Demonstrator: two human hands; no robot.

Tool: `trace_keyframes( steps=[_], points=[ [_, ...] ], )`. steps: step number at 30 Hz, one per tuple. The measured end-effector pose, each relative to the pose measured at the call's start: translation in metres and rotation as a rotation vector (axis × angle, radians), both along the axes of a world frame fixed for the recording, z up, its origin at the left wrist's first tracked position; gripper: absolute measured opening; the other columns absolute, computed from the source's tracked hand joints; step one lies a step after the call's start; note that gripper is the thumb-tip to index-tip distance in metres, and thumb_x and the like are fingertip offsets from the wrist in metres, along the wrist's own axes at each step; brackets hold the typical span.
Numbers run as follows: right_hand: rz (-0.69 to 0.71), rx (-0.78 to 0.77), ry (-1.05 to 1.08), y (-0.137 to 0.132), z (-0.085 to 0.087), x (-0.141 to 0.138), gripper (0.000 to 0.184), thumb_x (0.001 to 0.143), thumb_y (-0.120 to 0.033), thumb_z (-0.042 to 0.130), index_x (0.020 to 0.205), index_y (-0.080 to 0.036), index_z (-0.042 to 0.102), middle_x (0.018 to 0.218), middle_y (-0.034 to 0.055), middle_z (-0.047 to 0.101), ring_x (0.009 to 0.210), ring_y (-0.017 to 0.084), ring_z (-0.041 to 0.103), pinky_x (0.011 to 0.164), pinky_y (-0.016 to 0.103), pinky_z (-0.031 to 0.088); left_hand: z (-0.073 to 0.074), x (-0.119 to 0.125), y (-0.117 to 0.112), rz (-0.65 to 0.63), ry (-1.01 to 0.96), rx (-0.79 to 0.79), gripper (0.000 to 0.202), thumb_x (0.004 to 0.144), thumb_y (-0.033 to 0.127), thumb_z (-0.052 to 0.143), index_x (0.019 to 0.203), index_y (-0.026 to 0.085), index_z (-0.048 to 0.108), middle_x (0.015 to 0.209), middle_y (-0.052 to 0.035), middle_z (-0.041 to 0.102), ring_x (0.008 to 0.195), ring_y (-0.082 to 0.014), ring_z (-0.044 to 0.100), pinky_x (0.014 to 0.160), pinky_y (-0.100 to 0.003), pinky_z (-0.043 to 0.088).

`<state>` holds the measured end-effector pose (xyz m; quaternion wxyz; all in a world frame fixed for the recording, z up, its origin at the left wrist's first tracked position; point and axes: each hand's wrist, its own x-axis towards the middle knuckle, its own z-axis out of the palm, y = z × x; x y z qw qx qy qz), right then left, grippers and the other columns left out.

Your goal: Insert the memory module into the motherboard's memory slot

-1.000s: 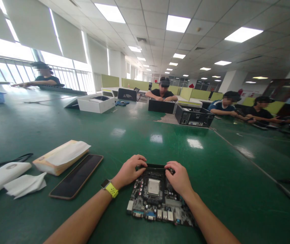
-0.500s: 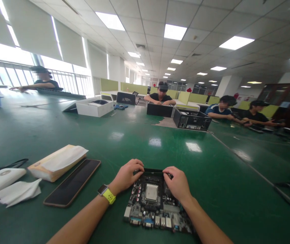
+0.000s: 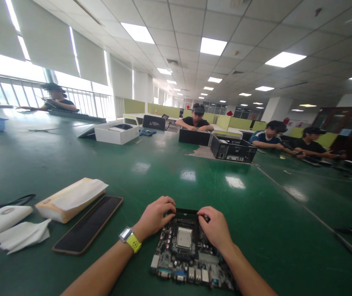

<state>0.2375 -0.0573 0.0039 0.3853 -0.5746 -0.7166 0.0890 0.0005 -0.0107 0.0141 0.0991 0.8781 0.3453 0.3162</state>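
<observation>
A motherboard [image 3: 182,260] lies flat on the green table in front of me, its ports facing me. A silver-topped processor [image 3: 184,237] sits in its socket near the middle. Along the far edge of the board stands a dark, narrow RAM stick [image 3: 187,212]. My left hand [image 3: 156,216] pinches its left end, with fingers curled and thumb beneath. At the other end, my right hand [image 3: 215,227] closes thumb and fingers on it. Whether the stick is seated in a slot cannot be made out.
Left of the board lie a phone [image 3: 88,225], a tissue pack [image 3: 69,200], a crumpled tissue [image 3: 24,235] and a white object [image 3: 1,224]. Farther off are a white box [image 3: 117,133] and a black computer case [image 3: 234,149]. Several people sit around the table.
Both hands stay at the ends of the RAM stick with barely any movement. The whole view has shifted slightly downward in the frame.
</observation>
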Motion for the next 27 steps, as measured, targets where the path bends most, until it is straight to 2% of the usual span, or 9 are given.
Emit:
trace_keyframes(
  steps=[8,13,18,27],
  points=[
    [0.014,-0.007,-0.049,-0.002,0.003,0.001,0.019,0.077,-0.017,0.053,0.083,-0.021,0.070,0.092,0.0040,0.069,0.089,0.019,0.062,0.084,0.030,0.046,-0.001,-0.001,-0.001,0.034,-0.005,0.001,0.013,0.080,0.018,0.061,0.092,0.022,0.059,0.095,-0.0020,0.062,0.089,-0.0185,0.058,0.081,-0.028,0.047],
    [-0.003,-0.001,-0.083,-0.001,0.004,0.006,0.016,0.077,-0.019,0.055,0.082,-0.021,0.070,0.094,0.0040,0.069,0.089,0.019,0.061,0.085,0.030,0.046,-0.004,-0.004,0.002,0.065,-0.015,-0.024,0.026,0.077,0.022,0.065,0.102,0.023,0.056,0.098,-0.0016,0.062,0.088,-0.0188,0.059,0.078,-0.028,0.048],
    [-0.022,0.002,-0.114,-0.001,0.004,0.008,0.015,0.078,-0.020,0.055,0.079,-0.022,0.070,0.091,0.0035,0.070,0.087,0.019,0.062,0.083,0.030,0.046,-0.004,-0.007,0.004,0.061,0.001,-0.029,0.020,0.076,0.022,0.065,0.095,0.022,0.058,0.091,-0.0008,0.062,0.084,-0.0187,0.059,0.074,-0.028,0.047],
    [-0.043,-0.004,-0.223,-0.001,0.007,0.011,0.017,0.080,-0.020,0.053,0.074,-0.024,0.068,0.084,0.0020,0.070,0.082,0.019,0.061,0.078,0.030,0.044,-0.004,-0.007,0.004,0.042,-0.052,-0.008,0.014,0.078,0.021,0.063,0.092,0.022,0.061,0.088,-0.0007,0.062,0.084,-0.0180,0.057,0.077,-0.028,0.047]
  ],
)
